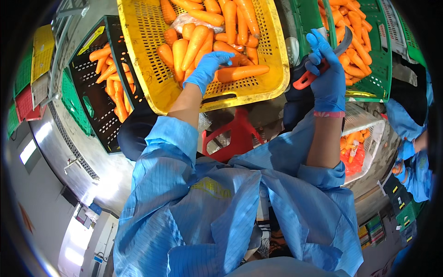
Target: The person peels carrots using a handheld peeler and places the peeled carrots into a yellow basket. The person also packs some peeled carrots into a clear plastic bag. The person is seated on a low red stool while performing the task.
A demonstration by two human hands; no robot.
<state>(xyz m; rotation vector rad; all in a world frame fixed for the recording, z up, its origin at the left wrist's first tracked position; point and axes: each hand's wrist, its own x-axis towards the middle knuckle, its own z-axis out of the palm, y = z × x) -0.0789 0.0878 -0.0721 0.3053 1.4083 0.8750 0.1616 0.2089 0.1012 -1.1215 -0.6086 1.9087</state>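
Observation:
My left hand [207, 68], in a blue glove, reaches into a yellow plastic crate [277, 83] of carrots. Its fingers rest at the thick end of a carrot [244, 73] lying near the crate's front edge; whether they grip it I cannot tell. More carrots [196, 45] are heaped beyond the fingers, around a piece of clear plastic [187, 21]. My right hand [327, 74], gloved in blue too, holds a knife [304, 79] with a red handle and a curved blade. The blade points up and away, over the edge of a green crate [383, 69] of carrots.
At the left stands a black crate [100, 128] with carrots. A white basket [375, 149] with carrot pieces and a red plastic bag [353, 161] is at the right. A red plastic stool [235, 138] is below the yellow crate. A co-worker's gloved hand [405, 150] shows at the far right.

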